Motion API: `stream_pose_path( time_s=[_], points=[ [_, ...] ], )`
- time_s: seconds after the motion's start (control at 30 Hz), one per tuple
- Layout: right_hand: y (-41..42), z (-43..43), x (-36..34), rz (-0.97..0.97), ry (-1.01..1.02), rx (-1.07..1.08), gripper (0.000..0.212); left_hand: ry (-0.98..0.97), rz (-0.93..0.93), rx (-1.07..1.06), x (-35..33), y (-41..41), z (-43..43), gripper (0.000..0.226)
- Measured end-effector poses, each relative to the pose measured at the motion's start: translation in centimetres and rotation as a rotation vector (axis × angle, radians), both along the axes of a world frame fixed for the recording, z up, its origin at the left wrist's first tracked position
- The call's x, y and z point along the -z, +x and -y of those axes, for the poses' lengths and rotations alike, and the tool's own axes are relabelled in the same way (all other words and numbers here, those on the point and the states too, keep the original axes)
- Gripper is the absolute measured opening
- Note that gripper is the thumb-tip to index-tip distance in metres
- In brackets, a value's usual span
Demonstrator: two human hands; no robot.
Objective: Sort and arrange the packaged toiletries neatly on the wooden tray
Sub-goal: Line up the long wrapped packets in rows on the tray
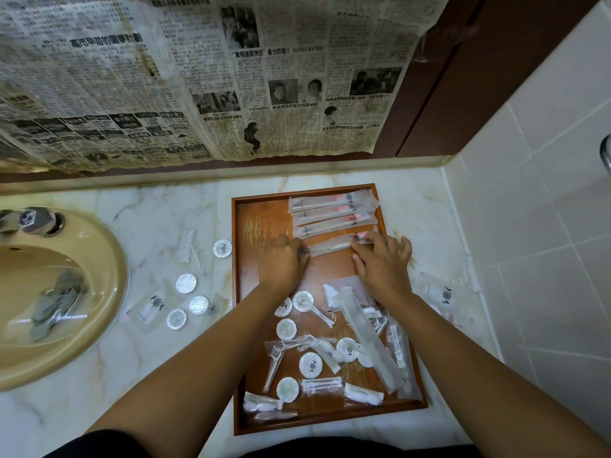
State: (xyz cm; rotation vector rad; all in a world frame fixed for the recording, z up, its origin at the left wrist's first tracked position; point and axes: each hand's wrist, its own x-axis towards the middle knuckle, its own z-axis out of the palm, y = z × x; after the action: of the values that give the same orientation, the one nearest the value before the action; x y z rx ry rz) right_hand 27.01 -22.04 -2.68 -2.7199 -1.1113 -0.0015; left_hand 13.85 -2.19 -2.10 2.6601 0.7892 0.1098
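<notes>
A wooden tray [261, 219] lies on the marble counter. Three long frosted toothbrush packets [332, 213] sit side by side at its far end. A fourth toothbrush packet [330, 247] lies just below them, with my left hand [281, 264] holding its left end and my right hand [383, 262] pressing its right end. The near half of the tray holds a jumble of round white packets [310, 365], floss picks [276, 357], cotton buds [363, 396] and another long packet [370, 342] lying diagonally.
A beige sink [66, 292] sits at the left. Round foil packets [185, 283] and clear sachets [153, 305] lie on the counter between sink and tray. More sachets [443, 294] lie right of the tray by the tiled wall [529, 226]. Newspaper [198, 77] covers the mirror behind.
</notes>
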Motion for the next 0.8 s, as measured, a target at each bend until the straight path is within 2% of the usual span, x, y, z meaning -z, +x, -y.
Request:
stream_pose_path(
  time_s=[0.17, 0.23, 0.3, 0.43, 0.6, 0.8],
  points=[
    [0.0, -0.6, -0.8, -0.120, 0.152, 0.170, 0.024, 0.317, -0.224, 0.226, -0.6, 0.7, 0.2, 0.027],
    [0.1, -1.2, -1.8, -0.169, 0.142, 0.277, 0.023, 0.410, -0.304, 0.330, -1.0, 0.8, 0.5, 0.026],
    [0.6, -1.7, -2.2, -0.148, 0.112, 0.245, 0.020, 0.476, -0.331, 0.406, -1.3, 0.7, 0.9, 0.026],
    [1.2, -1.5, -1.1, -0.021, 0.014, 0.024, 0.016, 0.565, -0.326, 0.518, -1.2, 0.5, 0.9, 0.030],
    [1.5, -0.8, 0.1, 0.108, 0.100, -0.088, 0.022, 0.541, -0.301, 0.538, -0.8, 0.8, 0.4, 0.029],
    [1.3, -0.8, -0.5, 0.131, 0.159, -0.121, 0.018, 0.505, -0.079, 0.485, -0.1, 0.4, -0.3, 0.014]
  ],
)
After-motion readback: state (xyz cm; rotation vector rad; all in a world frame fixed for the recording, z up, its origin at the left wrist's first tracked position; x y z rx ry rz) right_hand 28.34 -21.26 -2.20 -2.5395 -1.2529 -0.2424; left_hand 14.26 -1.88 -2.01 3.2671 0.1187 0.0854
